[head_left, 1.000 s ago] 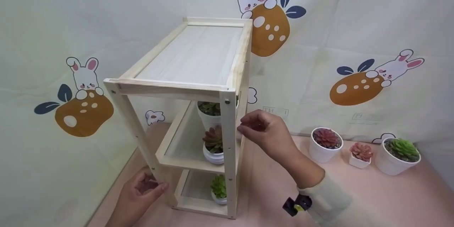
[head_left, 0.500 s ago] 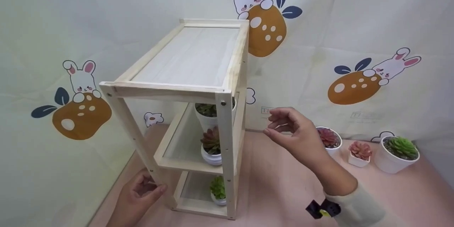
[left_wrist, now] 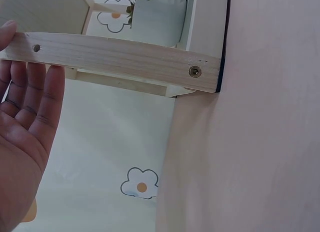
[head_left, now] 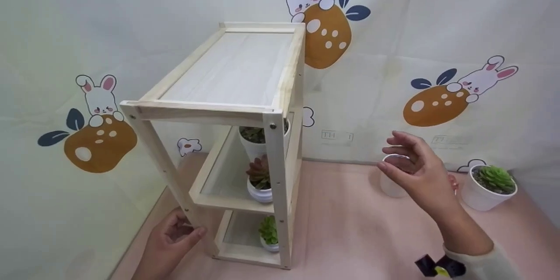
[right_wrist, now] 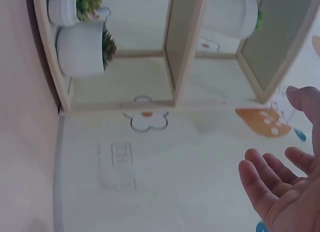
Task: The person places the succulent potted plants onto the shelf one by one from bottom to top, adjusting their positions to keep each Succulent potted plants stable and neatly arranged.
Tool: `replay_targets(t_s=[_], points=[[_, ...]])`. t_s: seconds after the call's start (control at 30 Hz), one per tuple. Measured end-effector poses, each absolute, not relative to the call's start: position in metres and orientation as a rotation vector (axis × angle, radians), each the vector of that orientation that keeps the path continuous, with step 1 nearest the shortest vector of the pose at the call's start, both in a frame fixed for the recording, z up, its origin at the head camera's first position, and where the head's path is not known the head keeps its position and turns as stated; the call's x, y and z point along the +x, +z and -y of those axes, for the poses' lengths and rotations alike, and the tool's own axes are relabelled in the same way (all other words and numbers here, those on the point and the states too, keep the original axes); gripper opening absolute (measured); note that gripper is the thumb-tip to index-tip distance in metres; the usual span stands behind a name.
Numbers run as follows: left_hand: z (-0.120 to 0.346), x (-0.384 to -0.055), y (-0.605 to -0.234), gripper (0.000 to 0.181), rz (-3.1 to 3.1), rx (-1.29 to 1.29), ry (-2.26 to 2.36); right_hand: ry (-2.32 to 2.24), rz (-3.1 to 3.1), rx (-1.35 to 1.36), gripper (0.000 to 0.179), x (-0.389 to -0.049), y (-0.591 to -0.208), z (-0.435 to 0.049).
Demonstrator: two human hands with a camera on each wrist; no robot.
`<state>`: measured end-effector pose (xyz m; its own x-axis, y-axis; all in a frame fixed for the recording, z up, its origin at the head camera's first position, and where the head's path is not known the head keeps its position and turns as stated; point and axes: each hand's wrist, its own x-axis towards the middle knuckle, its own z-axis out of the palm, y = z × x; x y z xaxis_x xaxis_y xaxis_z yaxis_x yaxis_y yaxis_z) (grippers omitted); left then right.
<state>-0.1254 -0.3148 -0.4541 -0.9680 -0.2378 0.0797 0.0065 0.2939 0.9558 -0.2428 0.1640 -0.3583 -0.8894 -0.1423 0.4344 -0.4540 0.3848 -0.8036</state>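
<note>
A three-tier pale wooden shelf stands on the table, seen end-on. My left hand holds its near left leg, thumb on one face and fingers on the other. My right hand hovers right of the shelf, fingers loosely curved with nothing between them. Behind it, partly hidden, is a white pot. A small pink succulent is mostly covered by that hand. On the middle tier are a reddish succulent in a ridged white pot and a larger white pot behind it.
The bottom tier carries a small green succulent; another white pot shows there in the right wrist view. At far right stands a white pot with a bright green succulent. A rabbit-print cloth hangs behind the pink tabletop.
My right hand has moved right, away from the shelf's side, and now overlaps the white pot and the pink succulent. The left hand stays on the leg.
</note>
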Motion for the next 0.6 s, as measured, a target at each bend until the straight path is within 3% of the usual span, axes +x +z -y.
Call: replay_targets(t_s=[0.6], points=[[0.315,-0.126,-0.452,0.042,2.419,0.286,-1.706,1.376,2.346,0.036,0.089,-0.257,-0.404,-0.254]])
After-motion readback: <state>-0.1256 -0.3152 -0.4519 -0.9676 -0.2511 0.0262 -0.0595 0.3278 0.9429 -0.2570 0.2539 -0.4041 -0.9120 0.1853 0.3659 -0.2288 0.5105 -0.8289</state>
